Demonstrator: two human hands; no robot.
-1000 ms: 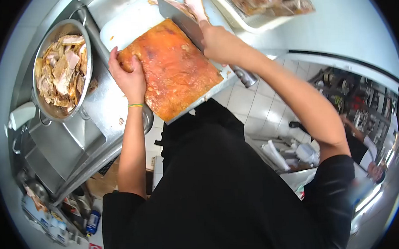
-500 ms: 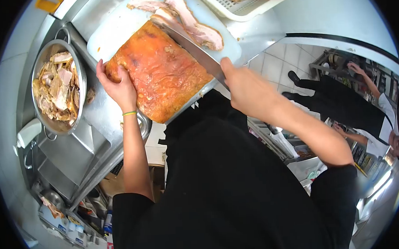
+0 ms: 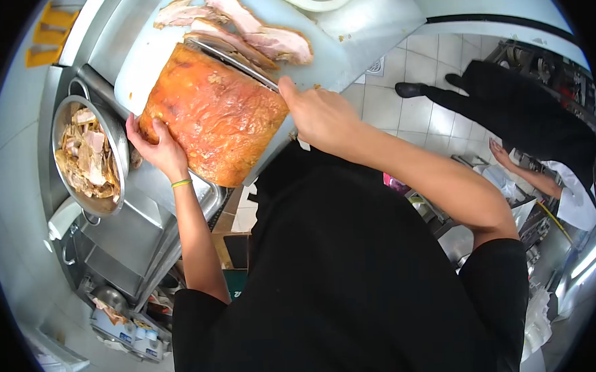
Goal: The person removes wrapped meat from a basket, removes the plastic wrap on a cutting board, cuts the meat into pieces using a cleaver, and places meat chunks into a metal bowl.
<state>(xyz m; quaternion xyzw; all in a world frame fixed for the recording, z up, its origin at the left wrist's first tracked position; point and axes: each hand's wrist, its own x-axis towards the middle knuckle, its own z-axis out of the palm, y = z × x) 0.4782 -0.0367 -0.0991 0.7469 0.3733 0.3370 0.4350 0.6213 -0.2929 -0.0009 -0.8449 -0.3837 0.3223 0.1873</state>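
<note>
A large slab of roast pork (image 3: 212,116) with glossy orange-brown skin lies on the white cutting board (image 3: 140,73). My left hand (image 3: 160,149) grips its lower left corner, thumb and fingers round the edge. At the slab's far side my right hand (image 3: 322,118) is closed round the handle of a knife (image 3: 236,64). The blade stands nearly edge-on along the cut face, and the handle is hidden in my fist. Just beyond the blade leans a freshly cut pork slice (image 3: 232,41). Longer slices (image 3: 271,37) lie flat farther back on the board.
Left of the board stands a metal pot (image 3: 120,157) of chopped meat pieces. A white plastic basket (image 3: 323,0) sits at the top edge. On the right, a person in black (image 3: 520,103) stands on the tiled floor (image 3: 400,82) beside shelving.
The knife has sunk lower along the slab's far edge, its blade turning from broad side to edge-on. A slice now stands off from the cut face. The whole view has shifted.
</note>
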